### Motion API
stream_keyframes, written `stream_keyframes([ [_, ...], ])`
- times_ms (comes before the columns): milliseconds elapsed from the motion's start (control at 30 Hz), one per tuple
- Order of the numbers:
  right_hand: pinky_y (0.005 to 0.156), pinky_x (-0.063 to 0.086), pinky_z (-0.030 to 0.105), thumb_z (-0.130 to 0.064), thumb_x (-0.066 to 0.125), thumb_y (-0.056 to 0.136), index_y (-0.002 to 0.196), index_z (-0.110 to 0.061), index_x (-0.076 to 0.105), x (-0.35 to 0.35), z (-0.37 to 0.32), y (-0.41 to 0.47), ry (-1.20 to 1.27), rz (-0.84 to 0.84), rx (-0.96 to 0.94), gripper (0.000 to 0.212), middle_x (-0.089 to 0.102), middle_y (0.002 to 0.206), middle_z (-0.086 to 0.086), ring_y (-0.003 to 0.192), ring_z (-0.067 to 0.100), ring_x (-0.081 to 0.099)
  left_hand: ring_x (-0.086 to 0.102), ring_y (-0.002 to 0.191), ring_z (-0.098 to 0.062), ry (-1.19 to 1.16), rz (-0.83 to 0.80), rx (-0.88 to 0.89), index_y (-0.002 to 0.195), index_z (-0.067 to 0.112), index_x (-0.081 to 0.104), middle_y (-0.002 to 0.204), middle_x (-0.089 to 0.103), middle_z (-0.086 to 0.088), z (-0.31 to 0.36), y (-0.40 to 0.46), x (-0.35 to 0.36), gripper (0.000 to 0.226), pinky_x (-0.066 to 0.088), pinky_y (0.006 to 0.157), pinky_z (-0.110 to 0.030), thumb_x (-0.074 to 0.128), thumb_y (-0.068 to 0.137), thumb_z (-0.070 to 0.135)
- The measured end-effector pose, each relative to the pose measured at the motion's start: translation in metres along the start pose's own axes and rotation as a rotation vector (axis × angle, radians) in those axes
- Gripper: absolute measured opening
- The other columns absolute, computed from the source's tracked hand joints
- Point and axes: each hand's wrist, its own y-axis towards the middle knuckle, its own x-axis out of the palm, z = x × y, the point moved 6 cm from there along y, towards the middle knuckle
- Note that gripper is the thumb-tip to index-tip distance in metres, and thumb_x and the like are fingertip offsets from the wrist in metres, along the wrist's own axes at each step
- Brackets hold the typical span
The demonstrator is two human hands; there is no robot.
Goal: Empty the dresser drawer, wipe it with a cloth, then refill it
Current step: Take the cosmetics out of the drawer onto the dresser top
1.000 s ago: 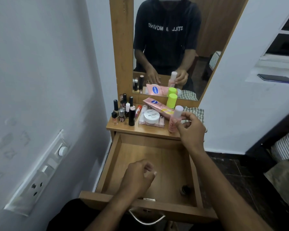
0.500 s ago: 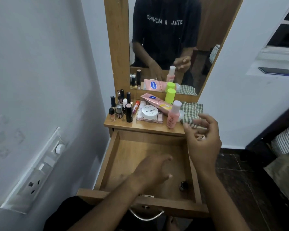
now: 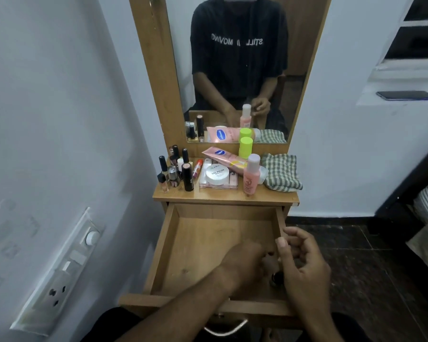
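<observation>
Since half a second ago: right hand (image 3: 304, 265) has come down from the dresser top to the drawer (image 3: 208, 245) rim, lower right of frame; left hand (image 3: 242, 260) has reached further right inside the drawer. Right hand loosely curled, holding nothing. Left fingertips hidden; grip cannot be told. Small dark bottle (image 3: 276, 278) half-hidden between the hands. Checked cloth (image 3: 281, 175) on top, centre right.

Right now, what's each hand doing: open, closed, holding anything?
Left hand: reaching into the drawer; fingers hidden, cannot tell.
Right hand: open, fingers loosely curled, holding nothing.
</observation>
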Motion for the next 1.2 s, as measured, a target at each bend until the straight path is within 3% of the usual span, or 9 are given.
stream_keyframes([
  [67,0.069,0.058,0.034,-0.028,0.063,0.097,0.111,-0.032,0.065,-0.004,0.002,0.0,0.055,0.043,0.044,0.015,0.073,0.092,-0.006,0.075,0.01,0.069,0.062,0.101,-0.013,-0.026,-0.037,0.031,0.123,0.036,0.058,0.119,0.064,0.008,0.003,0.003,0.002,0.037,0.055,0.085,-0.036,0.065,0.088,0.025],
  [233,0.052,0.049,0.028,-0.027,0.051,0.105,0.109,-0.03,0.063,-0.018,0.006,0.0,0.195,0.11,0.129,0.013,0.072,0.09,0.004,0.064,0.018,0.061,0.06,0.089,-0.018,0.015,-0.224,0.043,0.105,0.017,0.066,0.104,0.067,-0.004,0.021,0.011,0.014,0.023,0.048,0.077,-0.029,0.076,0.085,0.014],
  [433,0.056,0.049,0.03,-0.029,0.051,0.104,0.109,-0.03,0.064,-0.016,0.007,-0.004,0.142,0.065,0.143,0.014,0.073,0.089,-0.001,0.062,0.015,0.062,0.059,0.082,-0.007,-0.005,-0.14,0.08,0.099,0.021,0.072,0.098,0.07,0.003,0.03,-0.002,0.003,0.013,0.048,0.072,-0.026,0.074,0.086,0.017],
  [533,0.058,0.049,0.032,-0.032,0.051,0.104,0.104,-0.033,0.066,-0.016,0.008,-0.004,0.101,0.052,0.142,0.014,0.073,0.086,-0.004,0.062,0.015,0.063,0.056,0.079,0.001,0.015,0.006,0.119,0.099,0.027,0.073,0.096,0.07,0.01,0.032,-0.031,-0.045,0.016,0.046,0.068,-0.017,0.078,0.084,0.029],
  [700,0.057,0.048,0.027,-0.029,0.051,0.103,0.101,-0.033,0.067,-0.013,0.005,-0.005,0.062,0.023,0.125,0.017,0.072,0.085,-0.007,0.06,0.012,0.063,0.066,0.077,-0.011,-0.249,0.441,0.033,0.091,0.033,0.076,0.085,0.073,0.012,0.018,-0.09,-0.189,0.014,0.049,0.063,-0.018,0.084,0.08,0.034],
  [767,0.056,0.048,0.026,-0.03,0.05,0.103,0.1,-0.033,0.067,-0.011,0.005,-0.005,0.048,0.016,0.122,0.018,0.072,0.085,-0.008,0.061,0.013,0.063,0.068,0.079,-0.012,-0.273,0.638,-0.004,0.096,0.031,0.076,0.087,0.074,0.01,0.007,-0.1,-0.249,0.018,0.054,0.067,-0.024,0.084,0.08,0.034],
  [867,0.056,0.051,0.025,-0.033,0.049,0.102,0.099,-0.035,0.066,-0.009,0.004,-0.006,0.008,0.0,0.117,0.018,0.071,0.086,-0.012,0.062,0.012,0.063,0.067,0.09,-0.016,-0.211,0.768,-0.099,0.101,0.025,0.072,0.096,0.072,0.004,-0.015,-0.082,-0.309,0.022,0.055,0.075,-0.031,0.081,0.083,0.033],
  [1067,0.06,0.054,0.032,-0.043,0.045,0.097,0.096,-0.039,0.066,-0.01,0.005,-0.004,-0.013,0.022,0.117,0.022,0.071,0.084,-0.015,0.059,0.011,0.064,0.065,0.089,-0.017,-0.042,0.628,-0.272,0.102,0.018,0.069,0.098,0.07,-0.001,-0.061,-0.002,-0.339,0.029,0.049,0.067,-0.025,0.084,0.08,0.031],
  [1200,0.053,0.049,0.013,-0.053,0.048,0.1,0.091,-0.052,0.063,-0.008,-0.002,-0.003,-0.012,0.035,0.117,0.017,0.071,0.079,-0.019,0.057,0.008,0.065,0.064,0.088,-0.02,0.002,0.503,-0.358,0.101,0.013,0.072,0.095,0.069,-0.002,-0.085,0.039,-0.326,0.031,0.044,0.062,-0.026,0.087,0.076,0.024],
])
